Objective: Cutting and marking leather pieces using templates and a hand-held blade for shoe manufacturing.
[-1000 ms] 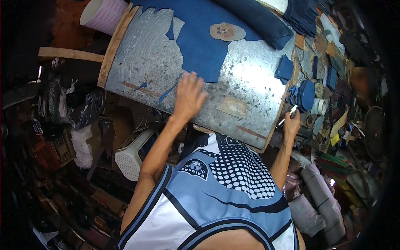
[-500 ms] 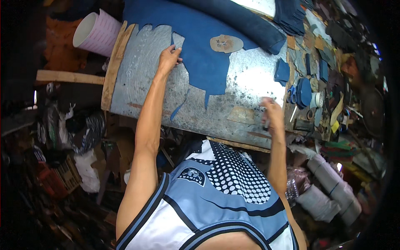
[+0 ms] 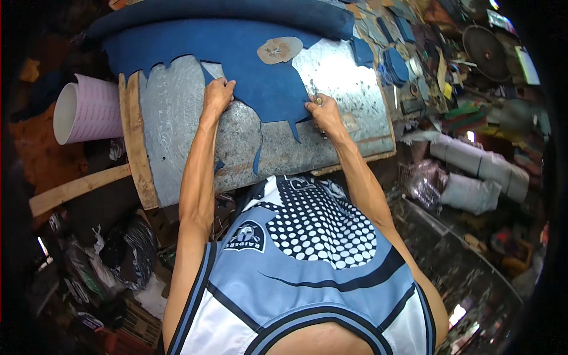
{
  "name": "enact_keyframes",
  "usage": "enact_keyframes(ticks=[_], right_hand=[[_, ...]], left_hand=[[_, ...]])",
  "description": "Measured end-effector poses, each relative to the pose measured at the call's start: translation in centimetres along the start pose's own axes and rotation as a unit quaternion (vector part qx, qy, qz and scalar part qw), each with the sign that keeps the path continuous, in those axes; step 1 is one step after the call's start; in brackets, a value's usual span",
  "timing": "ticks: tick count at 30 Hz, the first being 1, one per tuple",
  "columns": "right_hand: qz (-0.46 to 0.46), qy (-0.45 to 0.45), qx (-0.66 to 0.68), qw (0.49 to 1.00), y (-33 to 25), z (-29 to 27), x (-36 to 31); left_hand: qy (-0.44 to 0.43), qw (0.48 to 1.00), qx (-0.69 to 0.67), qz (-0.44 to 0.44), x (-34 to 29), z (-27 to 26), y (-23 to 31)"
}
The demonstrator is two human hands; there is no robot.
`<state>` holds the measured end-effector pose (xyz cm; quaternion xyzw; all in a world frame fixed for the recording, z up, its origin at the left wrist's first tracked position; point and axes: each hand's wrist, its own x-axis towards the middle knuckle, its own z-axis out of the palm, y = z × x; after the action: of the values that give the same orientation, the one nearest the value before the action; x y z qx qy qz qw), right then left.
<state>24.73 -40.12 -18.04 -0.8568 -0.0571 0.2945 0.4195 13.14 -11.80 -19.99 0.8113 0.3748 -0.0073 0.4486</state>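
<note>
A large blue leather sheet (image 3: 263, 83) with a ragged cut edge lies over the grey metal-topped table (image 3: 177, 142). My left hand (image 3: 219, 96) is closed on its left edge, fingertips pinched together. At the sheet's right edge my right hand (image 3: 324, 113) is closed too, thumb and finger on the leather. A slim dark tool seems to run through the right hand, with a bit showing above and below; its kind cannot be made out. A tan oval pattern piece (image 3: 280, 51) rests on the sheet beyond my hands.
A dark blue roll (image 3: 225, 13) lies along the far side. Blue cut pieces (image 3: 395, 66) and scraps sit at the far right. A wooden strip (image 3: 137, 142) edges the table on the left, beside a pink-white roll (image 3: 89, 112). A narrow blue offcut (image 3: 258, 152) lies near the front.
My right hand has moved left and away from me, from the bare metal to the sheet's right edge. My left hand has closed on the left edge. The view has shifted.
</note>
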Motion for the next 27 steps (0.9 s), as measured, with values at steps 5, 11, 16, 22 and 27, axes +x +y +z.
enact_keyframes(ticks=[5,11,16,22,27], right_hand=[[-0.025,0.044,-0.094,0.994,1.5,-1.1,-3.8],[0.0,0.044,-0.095,0.994,1.2,-1.4,-6.4],[0.032,0.037,-0.062,0.997,1.6,-1.6,-7.4],[0.024,0.009,-0.03,0.999,1.8,-1.4,-7.0],[0.0,0.023,-0.029,0.999,2.5,-1.7,-6.7]], left_hand=[[-0.042,0.998,0.049,0.023,-3.4,0.8,-0.3],[-0.052,0.979,0.179,0.081,-4.8,-1.0,2.1],[0.041,0.937,0.244,0.245,-5.1,-0.7,4.2],[0.106,0.881,0.307,0.343,-3.6,6.6,3.6],[0.055,0.901,0.279,0.326,-5.6,10.1,4.6]])
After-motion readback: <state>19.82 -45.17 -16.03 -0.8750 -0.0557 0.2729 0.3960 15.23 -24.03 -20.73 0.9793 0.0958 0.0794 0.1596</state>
